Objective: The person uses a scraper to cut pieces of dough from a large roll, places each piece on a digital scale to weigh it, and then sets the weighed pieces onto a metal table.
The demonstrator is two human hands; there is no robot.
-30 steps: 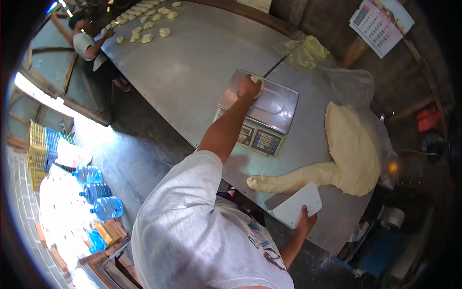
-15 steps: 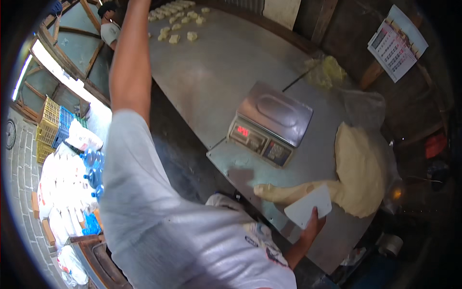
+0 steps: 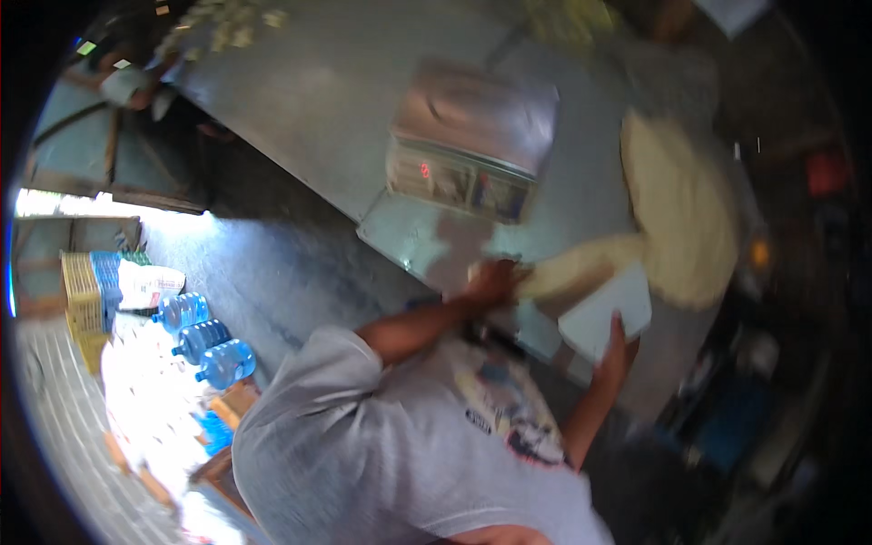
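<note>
My left hand (image 3: 492,282), blurred, is at the near end of a long strip of pale dough (image 3: 563,271); whether its fingers grip the dough I cannot make out. The strip runs into a large dough mass (image 3: 677,213) at the right. My right hand (image 3: 616,350) grips a white flat scraper (image 3: 592,318) over the lower side of the strip. A steel-topped scale (image 3: 472,118) with a lit red display stands beyond my left hand, its pan bare of dough.
The metal table (image 3: 300,100) carries many dough pieces (image 3: 227,23) at the far end, beside a co-worker (image 3: 123,86). Crumpled yellow plastic (image 3: 568,18) lies behind the scale. Blue water jugs (image 3: 204,341), crates (image 3: 80,291) and white sacks stand at the left.
My left hand has left the scale pan, swung out to the far left, then come back to the dough strip. The dough piece is off the pan. The view has shifted.
</note>
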